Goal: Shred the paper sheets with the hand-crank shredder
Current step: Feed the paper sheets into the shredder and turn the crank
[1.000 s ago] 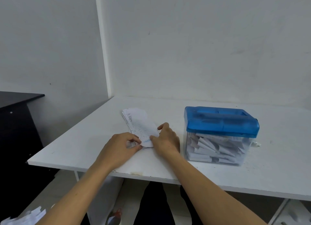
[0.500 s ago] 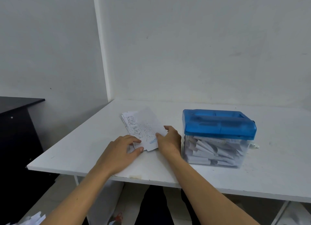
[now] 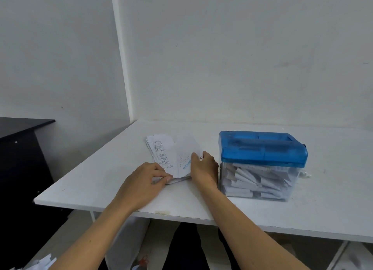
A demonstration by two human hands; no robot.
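Picking step: a sheet (image 3: 185, 154) is pinched by the right hand (image 3: 203, 168), the stack (image 3: 159, 148) gripped by the left hand (image 3: 145, 181); alignment with the shredder (image 3: 262, 148) slot is likely needed next.

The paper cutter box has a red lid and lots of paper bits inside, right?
Not quite. The head view shows the shredder's lid is blue, not red. The box does hold lots of paper bits inside.

The white worktop (image 3: 96, 181) carried a stack of printed paper sheets (image 3: 161, 148) near the middle of its left edge. A blue-lidded shredder (image 3: 262, 148) stood toward the right, with a small paper scrap (image 3: 305, 175) just beside it.
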